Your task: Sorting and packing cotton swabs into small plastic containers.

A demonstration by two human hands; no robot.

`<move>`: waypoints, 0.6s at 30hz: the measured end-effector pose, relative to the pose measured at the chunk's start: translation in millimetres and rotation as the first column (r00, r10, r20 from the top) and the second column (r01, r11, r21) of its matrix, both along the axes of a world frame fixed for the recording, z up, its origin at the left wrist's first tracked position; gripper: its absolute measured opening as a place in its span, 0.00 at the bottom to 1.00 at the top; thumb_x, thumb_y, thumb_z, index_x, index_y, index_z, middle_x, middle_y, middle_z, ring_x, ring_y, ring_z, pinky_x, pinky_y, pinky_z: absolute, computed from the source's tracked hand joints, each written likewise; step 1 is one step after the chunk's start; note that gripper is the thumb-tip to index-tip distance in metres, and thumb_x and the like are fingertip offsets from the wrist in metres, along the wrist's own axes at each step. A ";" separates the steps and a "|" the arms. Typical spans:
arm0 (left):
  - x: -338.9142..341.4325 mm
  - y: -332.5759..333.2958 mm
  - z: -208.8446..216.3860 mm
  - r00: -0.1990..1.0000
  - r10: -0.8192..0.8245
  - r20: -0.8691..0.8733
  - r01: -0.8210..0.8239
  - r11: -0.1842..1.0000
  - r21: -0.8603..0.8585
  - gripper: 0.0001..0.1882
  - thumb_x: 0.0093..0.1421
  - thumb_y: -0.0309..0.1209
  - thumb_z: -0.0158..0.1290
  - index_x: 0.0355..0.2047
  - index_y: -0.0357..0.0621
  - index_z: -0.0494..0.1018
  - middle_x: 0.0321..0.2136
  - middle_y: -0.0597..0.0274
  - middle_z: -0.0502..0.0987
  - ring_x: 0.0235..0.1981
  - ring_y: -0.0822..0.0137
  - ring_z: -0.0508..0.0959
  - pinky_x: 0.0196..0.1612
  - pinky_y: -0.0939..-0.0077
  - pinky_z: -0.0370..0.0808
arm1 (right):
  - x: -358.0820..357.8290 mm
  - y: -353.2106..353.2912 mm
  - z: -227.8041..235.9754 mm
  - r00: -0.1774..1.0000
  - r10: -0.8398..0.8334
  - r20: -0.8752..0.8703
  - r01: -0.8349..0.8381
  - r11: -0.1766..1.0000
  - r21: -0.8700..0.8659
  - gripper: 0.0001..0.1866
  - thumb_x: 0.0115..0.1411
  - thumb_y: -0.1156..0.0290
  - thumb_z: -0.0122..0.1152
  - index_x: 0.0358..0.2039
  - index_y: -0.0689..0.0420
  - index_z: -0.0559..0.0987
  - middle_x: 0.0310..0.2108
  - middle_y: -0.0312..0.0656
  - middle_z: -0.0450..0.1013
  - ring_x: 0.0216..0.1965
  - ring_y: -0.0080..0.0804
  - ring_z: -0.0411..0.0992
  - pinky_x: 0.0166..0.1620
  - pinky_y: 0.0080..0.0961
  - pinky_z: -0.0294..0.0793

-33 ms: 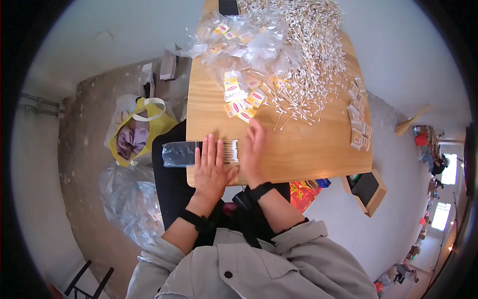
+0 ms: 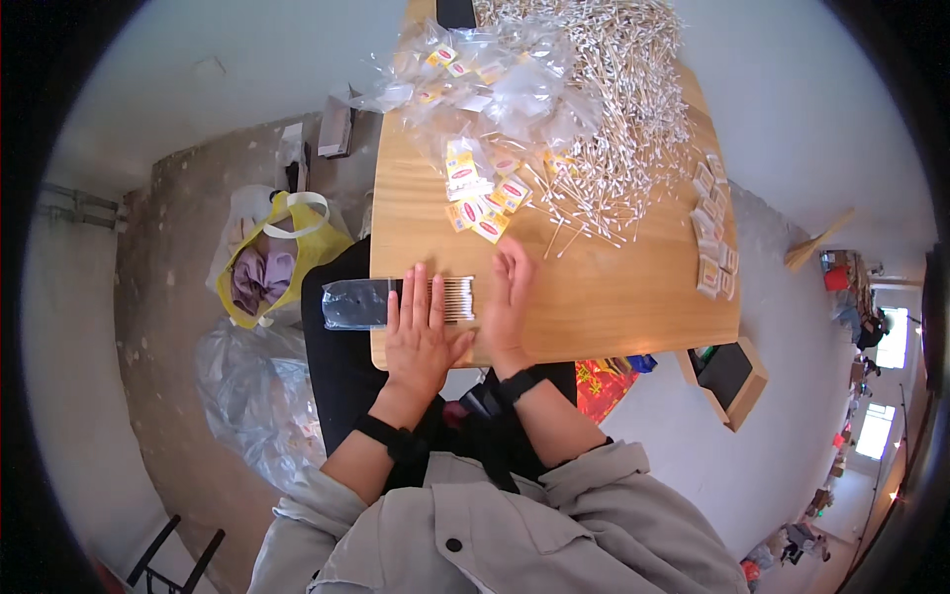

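In the head view, the swabs [image 2: 459,299] are lying side by side near the front left of the table [image 2: 614,307], partly under the left hand [image 2: 421,342]. That hand is pressing flat, palm down, its fingers straight and slightly apart. The right hand [image 2: 507,302] is standing on edge just beyond the tips, fingers together and loosely curved, with nothing visible in its grasp. The swabs are likely being light, stiff but snappable, and prone to rolling; gathering them by the stems, both sides at once, is probably sparing the soft heads. They are showing white tips and pale stems, in a fairly even row. A clear pouch [image 2: 354,305] is jutting past the table's left edge.
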State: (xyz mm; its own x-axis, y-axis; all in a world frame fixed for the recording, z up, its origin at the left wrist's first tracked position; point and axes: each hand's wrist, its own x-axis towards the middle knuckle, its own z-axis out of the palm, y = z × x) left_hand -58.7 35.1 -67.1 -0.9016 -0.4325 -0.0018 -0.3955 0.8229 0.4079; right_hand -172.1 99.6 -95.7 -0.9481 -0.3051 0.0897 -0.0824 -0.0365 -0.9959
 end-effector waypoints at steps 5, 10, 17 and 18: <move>3.0 -0.7 -16.2 1.000 -0.011 0.028 0.014 0.993 -0.119 0.47 0.55 0.49 0.54 0.66 0.34 0.48 0.68 0.43 0.45 0.70 0.51 0.46 0.69 0.56 0.44 | 25.6 -5.3 1.4 0.986 0.093 0.141 -0.091 0.996 -0.022 0.23 0.71 0.61 0.40 0.59 0.63 0.62 0.58 0.48 0.61 0.61 0.37 0.60 0.63 0.33 0.56; 4.1 -3.1 -14.2 0.999 -0.048 0.002 0.047 0.992 -0.114 0.49 0.53 0.50 0.55 0.66 0.32 0.48 0.68 0.42 0.46 0.70 0.50 0.46 0.69 0.58 0.45 | 25.4 -8.0 -1.6 0.976 0.139 0.169 -0.124 0.988 -0.095 0.25 0.71 0.58 0.38 0.59 0.64 0.62 0.58 0.49 0.61 0.60 0.38 0.61 0.63 0.32 0.56; 3.9 -2.1 -10.7 1.000 -0.026 0.004 0.027 0.995 -0.098 0.52 0.51 0.53 0.57 0.66 0.33 0.48 0.68 0.44 0.46 0.70 0.52 0.46 0.69 0.57 0.45 | 19.5 -5.3 -1.2 0.994 0.079 0.076 -0.086 0.993 0.086 0.21 0.68 0.67 0.43 0.58 0.63 0.63 0.53 0.51 0.63 0.57 0.41 0.62 0.60 0.34 0.59; 5.1 -1.3 -9.1 1.000 -0.023 0.001 0.023 0.996 -0.081 0.52 0.51 0.53 0.57 0.66 0.33 0.48 0.68 0.45 0.46 0.70 0.52 0.46 0.69 0.56 0.45 | 17.4 -5.2 3.4 0.998 0.055 0.015 -0.057 0.985 0.164 0.20 0.67 0.70 0.45 0.58 0.63 0.64 0.52 0.51 0.64 0.57 0.43 0.63 0.60 0.35 0.60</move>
State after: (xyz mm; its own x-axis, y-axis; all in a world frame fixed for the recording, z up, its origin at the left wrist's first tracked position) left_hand -53.6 33.8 -76.2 -0.9112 -0.4107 0.0326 -0.3763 0.8619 0.3400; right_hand -154.7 94.4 -92.3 -0.9298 -0.3672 0.0242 -0.0747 0.1238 -0.9895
